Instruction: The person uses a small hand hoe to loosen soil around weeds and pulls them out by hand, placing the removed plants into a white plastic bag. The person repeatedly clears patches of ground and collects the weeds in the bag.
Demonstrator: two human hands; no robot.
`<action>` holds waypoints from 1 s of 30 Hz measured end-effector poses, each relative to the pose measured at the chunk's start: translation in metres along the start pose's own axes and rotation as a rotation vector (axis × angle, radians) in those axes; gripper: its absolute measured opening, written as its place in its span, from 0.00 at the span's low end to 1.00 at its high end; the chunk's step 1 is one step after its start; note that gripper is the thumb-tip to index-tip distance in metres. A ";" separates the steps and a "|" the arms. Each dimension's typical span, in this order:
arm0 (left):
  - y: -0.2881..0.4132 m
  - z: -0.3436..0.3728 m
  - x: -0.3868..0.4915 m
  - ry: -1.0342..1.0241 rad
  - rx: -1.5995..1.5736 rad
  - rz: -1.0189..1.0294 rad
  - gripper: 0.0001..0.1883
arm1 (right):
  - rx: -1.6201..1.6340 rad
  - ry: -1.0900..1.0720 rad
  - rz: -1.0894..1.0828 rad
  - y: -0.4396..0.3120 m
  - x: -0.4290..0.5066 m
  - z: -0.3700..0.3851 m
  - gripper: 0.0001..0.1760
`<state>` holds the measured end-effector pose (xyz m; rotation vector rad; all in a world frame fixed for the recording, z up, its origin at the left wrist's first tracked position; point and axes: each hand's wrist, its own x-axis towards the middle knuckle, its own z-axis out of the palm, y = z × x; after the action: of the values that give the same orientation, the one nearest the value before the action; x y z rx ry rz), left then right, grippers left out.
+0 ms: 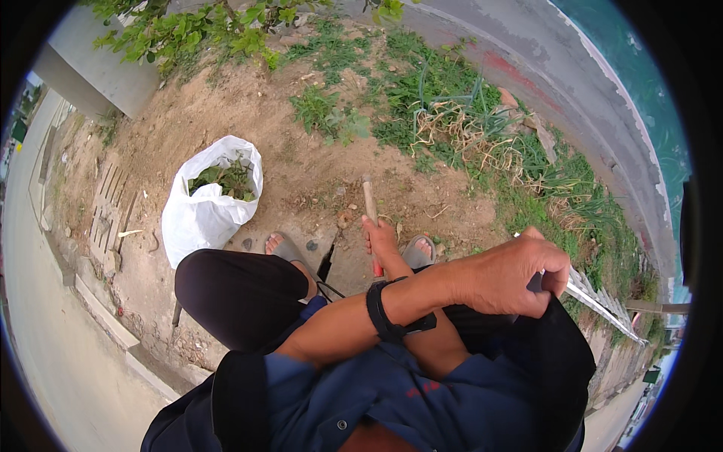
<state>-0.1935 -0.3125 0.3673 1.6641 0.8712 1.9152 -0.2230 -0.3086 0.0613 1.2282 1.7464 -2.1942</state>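
My forearms cross in front of me. My right hand (382, 240) grips a wooden-handled hand tool (369, 198) between my feet; its lower end is red, and the type of tool cannot be told. My left hand (519, 271), with a black strap on the wrist, reaches across to the right and pinches the black trouser cloth (556, 339) at my right knee. To the left of my feet a white plastic sack (197, 223) stands with its mouth open, holding green leafy cuttings (231, 181).
Bare soil surrounds a concrete slab (347, 265) underfoot. Weeds and long-leaved plants (474, 124) grow along a grey wall (542, 73) at the right. A leafy shrub (192, 34) overhangs the top left. A slotted grate (111, 203) and a kerb (104, 311) lie left, beside a paved road (51, 316).
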 end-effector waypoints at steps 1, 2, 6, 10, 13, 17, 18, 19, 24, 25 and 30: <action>0.005 -0.014 -0.002 0.148 0.040 0.050 0.07 | 0.006 -0.008 -0.024 -0.005 -0.003 -0.002 0.20; 0.011 -0.034 -0.011 0.254 0.023 0.031 0.06 | -0.002 -0.008 -0.016 -0.009 -0.007 -0.004 0.19; 0.050 -0.115 -0.072 0.127 -0.158 -0.220 0.06 | -0.081 -0.049 -0.069 -0.023 -0.012 -0.019 0.24; 0.027 -0.136 -0.104 -0.178 -0.324 -0.558 0.10 | -0.167 -0.061 -0.127 -0.019 0.022 -0.026 0.30; -0.013 -0.168 -0.141 0.032 -0.206 -0.906 0.15 | -0.217 0.002 -0.168 -0.006 0.079 -0.020 0.35; -0.093 -0.234 -0.193 0.373 0.855 -1.380 0.10 | -0.104 0.174 -0.035 0.019 0.144 -0.013 0.36; -0.112 -0.243 -0.205 0.377 1.029 -1.377 0.10 | -0.038 0.201 -0.090 0.025 0.153 -0.013 0.35; -0.135 -0.252 -0.210 0.408 1.042 -1.243 0.09 | 0.010 0.252 -0.104 0.027 0.163 -0.012 0.35; -0.258 -0.267 -0.191 0.123 1.388 -1.013 0.18 | 0.280 0.268 -0.059 0.014 0.193 -0.008 0.29; -0.276 -0.274 -0.186 0.089 1.466 -1.006 0.18 | 0.313 0.258 -0.057 0.008 0.197 -0.008 0.28; -0.333 -0.334 -0.180 0.052 1.699 -1.211 0.16 | 0.406 0.206 0.004 -0.008 0.213 -0.002 0.25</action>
<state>-0.5137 -0.2615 -0.0195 0.8940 2.9450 0.0811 -0.3695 -0.2192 -0.0644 1.5860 1.3908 -2.5877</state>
